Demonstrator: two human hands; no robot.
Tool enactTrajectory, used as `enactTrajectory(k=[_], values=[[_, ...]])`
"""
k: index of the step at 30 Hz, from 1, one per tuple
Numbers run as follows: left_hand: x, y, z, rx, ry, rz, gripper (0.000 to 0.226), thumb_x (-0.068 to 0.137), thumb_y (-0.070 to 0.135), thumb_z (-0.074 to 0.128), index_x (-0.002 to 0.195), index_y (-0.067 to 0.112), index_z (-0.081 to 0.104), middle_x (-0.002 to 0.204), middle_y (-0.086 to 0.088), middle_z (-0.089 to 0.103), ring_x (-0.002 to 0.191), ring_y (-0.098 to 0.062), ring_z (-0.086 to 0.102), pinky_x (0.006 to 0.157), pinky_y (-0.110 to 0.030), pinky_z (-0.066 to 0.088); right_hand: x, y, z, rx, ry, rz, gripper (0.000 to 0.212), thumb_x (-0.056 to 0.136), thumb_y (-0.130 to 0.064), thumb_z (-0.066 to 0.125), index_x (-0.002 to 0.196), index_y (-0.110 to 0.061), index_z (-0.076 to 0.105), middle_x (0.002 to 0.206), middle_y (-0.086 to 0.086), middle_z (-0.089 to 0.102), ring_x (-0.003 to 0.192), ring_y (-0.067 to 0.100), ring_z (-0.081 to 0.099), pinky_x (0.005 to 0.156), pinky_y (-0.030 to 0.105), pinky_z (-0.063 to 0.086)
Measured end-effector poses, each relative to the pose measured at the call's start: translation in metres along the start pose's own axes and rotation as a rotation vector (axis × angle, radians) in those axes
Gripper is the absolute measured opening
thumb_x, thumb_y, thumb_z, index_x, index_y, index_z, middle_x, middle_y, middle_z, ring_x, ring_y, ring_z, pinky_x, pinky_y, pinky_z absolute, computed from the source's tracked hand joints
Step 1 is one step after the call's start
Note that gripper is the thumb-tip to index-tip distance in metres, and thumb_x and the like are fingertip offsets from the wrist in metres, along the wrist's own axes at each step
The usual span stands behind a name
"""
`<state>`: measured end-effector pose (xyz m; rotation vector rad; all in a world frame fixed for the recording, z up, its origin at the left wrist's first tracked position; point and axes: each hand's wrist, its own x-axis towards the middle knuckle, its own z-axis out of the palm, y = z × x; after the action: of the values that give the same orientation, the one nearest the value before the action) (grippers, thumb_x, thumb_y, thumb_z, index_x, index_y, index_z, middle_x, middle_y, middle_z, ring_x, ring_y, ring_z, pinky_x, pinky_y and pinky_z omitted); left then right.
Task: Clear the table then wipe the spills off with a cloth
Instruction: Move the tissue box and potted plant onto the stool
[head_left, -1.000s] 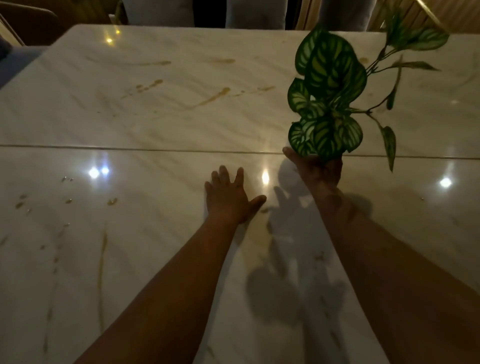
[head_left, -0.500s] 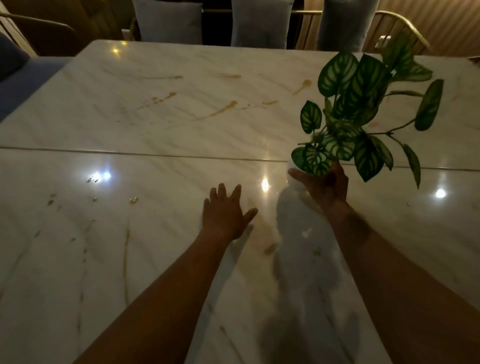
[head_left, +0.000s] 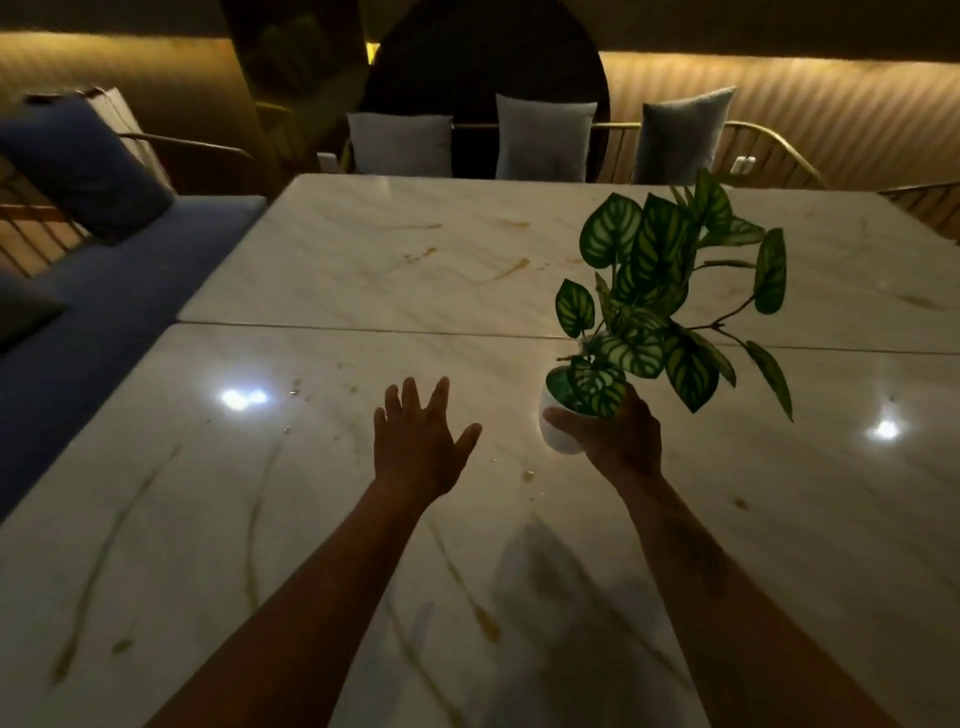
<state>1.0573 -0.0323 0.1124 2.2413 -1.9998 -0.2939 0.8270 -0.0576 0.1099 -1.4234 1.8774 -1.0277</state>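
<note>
My right hand (head_left: 621, 439) grips a small white pot (head_left: 557, 434) from the side and holds it above the marble table (head_left: 337, 291). The plant (head_left: 660, 306) in it has striped green leaves and leans to the right. My left hand (head_left: 415, 441) hovers open over the middle of the table, fingers spread, holding nothing. Brown spill streaks (head_left: 506, 270) mark the far half of the table, and small drops (head_left: 529, 475) lie near my hands. No cloth is in view.
A blue bench seat (head_left: 119, 291) with a dark blue cushion (head_left: 78, 166) runs along the table's left side. Three grey cushions (head_left: 543, 137) lean on chairs behind the far edge. A seam (head_left: 363, 328) crosses the table's middle.
My right hand has lifted the potted plant off the table and drawn it nearer. My left hand has risen from the table surface. The view has tilted up and shows the seats.
</note>
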Motion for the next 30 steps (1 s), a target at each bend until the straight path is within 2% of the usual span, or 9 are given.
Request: enactTrajectory(k=[4, 9, 12, 15, 20, 23, 26, 28, 30], values=[[-0.053, -0.047, -0.025, -0.006, 0.026, -0.104, 0.083, 0.098, 0.069, 0.034, 0.163, 0.025, 0.004, 0.168, -0.020, 0.003, 0.155, -0.040, 0.000, 0.124, -0.053, 0.010, -0.053, -0.037, 0.024, -0.016, -0.048, -0.092, 0.113, 0.044, -0.082, 0.068, 0.139, -0.025, 0.049, 0.133, -0.002, 0.060, 0.122, 0.024, 0.056, 0.101, 0.039, 0.049], [-0.117, -0.105, -0.041, 0.007, 0.097, -0.245, 0.083, 0.098, 0.070, 0.031, 0.163, 0.025, 0.002, 0.168, -0.019, 0.001, 0.154, -0.041, -0.001, 0.124, -0.053, 0.010, -0.104, -0.079, 0.069, -0.021, -0.234, -0.273, 0.110, 0.053, -0.077, 0.078, 0.143, -0.023, 0.045, 0.135, -0.003, 0.058, 0.124, 0.021, 0.053, 0.102, 0.031, 0.044], [-0.157, -0.133, -0.050, -0.032, 0.143, -0.401, 0.083, 0.098, 0.071, 0.029, 0.162, 0.028, 0.000, 0.169, -0.017, -0.001, 0.155, -0.038, -0.004, 0.124, -0.051, 0.006, -0.135, -0.102, 0.098, 0.000, -0.332, -0.360, 0.110, 0.053, -0.077, 0.077, 0.142, -0.020, 0.046, 0.133, -0.001, 0.060, 0.123, 0.023, 0.055, 0.104, 0.039, 0.048], [-0.201, -0.165, -0.058, -0.018, 0.171, -0.531, 0.082, 0.099, 0.070, 0.029, 0.162, 0.029, -0.003, 0.169, -0.016, -0.004, 0.156, -0.036, -0.006, 0.125, -0.049, 0.004, -0.171, -0.124, 0.127, -0.015, -0.423, -0.397, 0.109, 0.055, -0.075, 0.079, 0.142, -0.017, 0.047, 0.135, 0.003, 0.059, 0.125, 0.026, 0.054, 0.105, 0.039, 0.046], [-0.280, -0.235, -0.074, -0.013, 0.215, -0.740, 0.082, 0.100, 0.069, 0.026, 0.162, 0.027, -0.007, 0.169, -0.017, -0.007, 0.155, -0.036, -0.008, 0.125, -0.050, 0.003, -0.238, -0.172, 0.186, -0.062, -0.611, -0.551, 0.117, 0.045, -0.089, 0.063, 0.142, -0.027, 0.045, 0.136, -0.003, 0.058, 0.125, 0.024, 0.054, 0.104, 0.039, 0.045], [-0.319, -0.287, -0.084, -0.010, 0.300, -0.857, 0.084, 0.098, 0.070, 0.030, 0.162, 0.026, 0.000, 0.169, -0.019, 0.001, 0.155, -0.038, -0.003, 0.125, -0.051, 0.006, -0.281, -0.206, 0.230, -0.063, -0.678, -0.646, 0.122, 0.042, -0.094, 0.060, 0.141, -0.026, 0.044, 0.134, -0.002, 0.059, 0.123, 0.024, 0.056, 0.101, 0.042, 0.049], [-0.354, -0.344, -0.093, 0.019, 0.346, -0.957, 0.087, 0.096, 0.074, 0.027, 0.162, 0.023, 0.004, 0.167, -0.018, 0.013, 0.154, -0.039, 0.006, 0.124, -0.053, 0.012, -0.329, -0.243, 0.276, -0.069, -0.779, -0.657, 0.127, 0.037, -0.093, 0.057, 0.141, -0.021, 0.046, 0.133, 0.004, 0.060, 0.123, 0.029, 0.055, 0.101, 0.043, 0.048], [-0.376, -0.382, -0.105, 0.002, 0.365, -1.014, 0.086, 0.096, 0.073, 0.028, 0.163, 0.023, 0.006, 0.168, -0.016, 0.013, 0.154, -0.038, 0.007, 0.124, -0.051, 0.013, -0.364, -0.269, 0.306, -0.046, -0.851, -0.654, 0.126, 0.037, -0.089, 0.060, 0.141, -0.020, 0.047, 0.133, 0.005, 0.060, 0.123, 0.029, 0.055, 0.102, 0.042, 0.047], [-0.396, -0.416, -0.119, -0.036, 0.376, -1.073, 0.083, 0.099, 0.067, 0.035, 0.163, 0.023, 0.004, 0.169, -0.014, 0.005, 0.155, -0.038, 0.003, 0.124, -0.049, 0.009, -0.399, -0.297, 0.333, 0.015, -0.912, -0.675, 0.116, 0.046, -0.079, 0.076, 0.142, -0.021, 0.045, 0.136, 0.002, 0.058, 0.125, 0.028, 0.053, 0.105, 0.040, 0.044]])
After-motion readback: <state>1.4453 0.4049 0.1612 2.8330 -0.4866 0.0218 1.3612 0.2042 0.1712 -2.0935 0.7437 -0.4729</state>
